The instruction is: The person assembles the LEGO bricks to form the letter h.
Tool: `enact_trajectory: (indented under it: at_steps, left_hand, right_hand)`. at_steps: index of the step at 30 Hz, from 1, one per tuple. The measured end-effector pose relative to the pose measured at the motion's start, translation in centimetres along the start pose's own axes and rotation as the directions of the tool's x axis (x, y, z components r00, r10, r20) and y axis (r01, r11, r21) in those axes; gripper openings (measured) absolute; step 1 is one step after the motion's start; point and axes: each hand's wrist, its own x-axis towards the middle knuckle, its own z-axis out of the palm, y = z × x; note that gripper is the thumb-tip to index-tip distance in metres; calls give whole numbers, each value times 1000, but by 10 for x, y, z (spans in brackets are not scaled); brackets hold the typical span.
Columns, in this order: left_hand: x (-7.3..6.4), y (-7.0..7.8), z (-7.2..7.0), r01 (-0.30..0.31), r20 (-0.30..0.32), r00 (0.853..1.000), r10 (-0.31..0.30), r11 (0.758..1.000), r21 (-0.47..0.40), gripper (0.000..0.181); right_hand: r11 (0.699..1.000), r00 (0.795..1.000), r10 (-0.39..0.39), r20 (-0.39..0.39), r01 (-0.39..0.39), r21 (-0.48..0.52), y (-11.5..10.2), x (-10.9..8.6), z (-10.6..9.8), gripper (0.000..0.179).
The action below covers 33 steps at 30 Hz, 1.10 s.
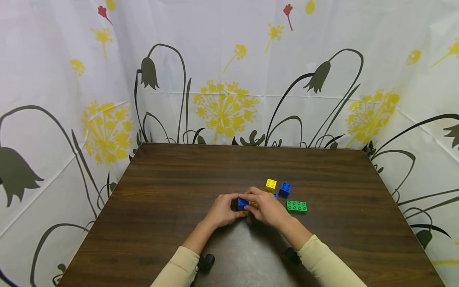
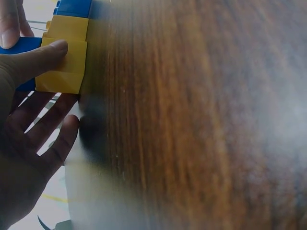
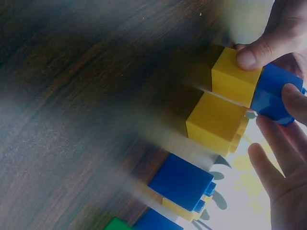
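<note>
A blue brick (image 1: 242,203) sits on top of a yellow brick (image 3: 235,79), the two stacked on the table. My left hand (image 1: 222,211) grips the stack, its thumb pressed on the yellow side in both wrist views. From the other side, my right hand (image 1: 267,207) holds the blue brick (image 3: 276,93) between thumb and fingers. Right beside the stack stands a second yellow brick (image 3: 213,120), mostly covered by the right hand in the head view. Whether the stacked bricks are fully pressed together, I cannot tell.
Beyond the right hand are a partly hidden blue brick (image 1: 275,195), a yellow brick (image 1: 270,184) and another blue brick (image 1: 285,189). A long green brick (image 1: 296,206) lies to the right. A patterned curtain (image 1: 222,59) hangs behind the brown table (image 1: 161,179).
</note>
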Motion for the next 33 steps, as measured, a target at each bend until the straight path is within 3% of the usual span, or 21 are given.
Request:
enact_trajectory:
  at_steps: [14,24,33]
  left_hand:
    - [0,1,-2,-1,17,1000,1,1000,0,45]
    - [0,1,-4,-16,0,1000,16,997,-78,42]
    - [3,1,-5,-4,34,999,6,999,-39,45]
  right_hand:
    - [999,999,36,20,-36,1,-1,3,-1,38]
    - [998,998,59,38,-60,13,-7,5,-4,38]
    - [998,999,52,14,-52,-41,-8,3,0,38]
